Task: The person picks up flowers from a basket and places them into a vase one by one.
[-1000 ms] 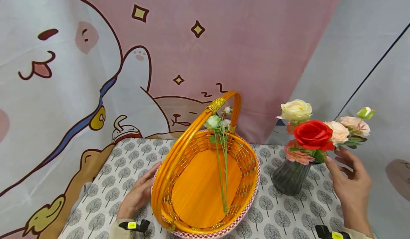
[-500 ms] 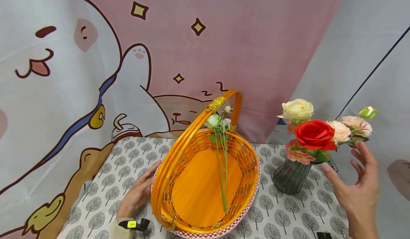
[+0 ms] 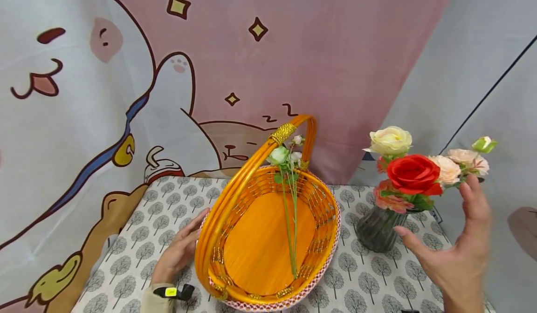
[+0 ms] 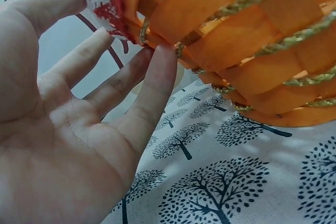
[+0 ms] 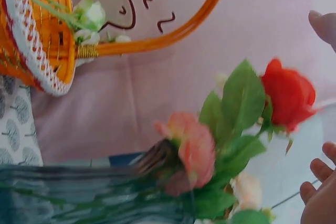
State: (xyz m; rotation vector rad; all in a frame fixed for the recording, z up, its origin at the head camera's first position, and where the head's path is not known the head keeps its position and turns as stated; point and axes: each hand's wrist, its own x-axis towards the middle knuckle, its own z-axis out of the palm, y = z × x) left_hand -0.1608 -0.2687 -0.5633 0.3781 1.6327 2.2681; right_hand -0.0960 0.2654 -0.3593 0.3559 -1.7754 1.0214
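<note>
An orange woven basket [image 3: 268,238] with a tall arched handle stands mid-table. Inside it leans a long-stemmed sprig of pale green and white artificial flowers [image 3: 278,155]. My left hand [image 3: 178,252] touches the basket's left side, its fingers extended. In the left wrist view its fingertips meet the basket's wall [image 4: 252,40] and the red-and-white trim. To the right, a dark ribbed glass vase [image 3: 375,231] holds a red rose [image 3: 413,174], a cream rose [image 3: 390,140] and pink flowers. My right hand [image 3: 461,248] is spread beside the vase, thumb and fingers wide apart, holding nothing.
A cloth printed with grey trees [image 3: 144,231] covers the table. Behind it hangs a pink and white cartoon curtain [image 3: 335,71]. The basket's handle [image 3: 251,168] rises high toward the back. Pale peach blooms [image 3: 470,160] reach out on the vase's right.
My right hand has drawn back from the blooms toward me and spread wider, its thumb shifting left. The left hand stays at the basket. The head view has tilted slightly down.
</note>
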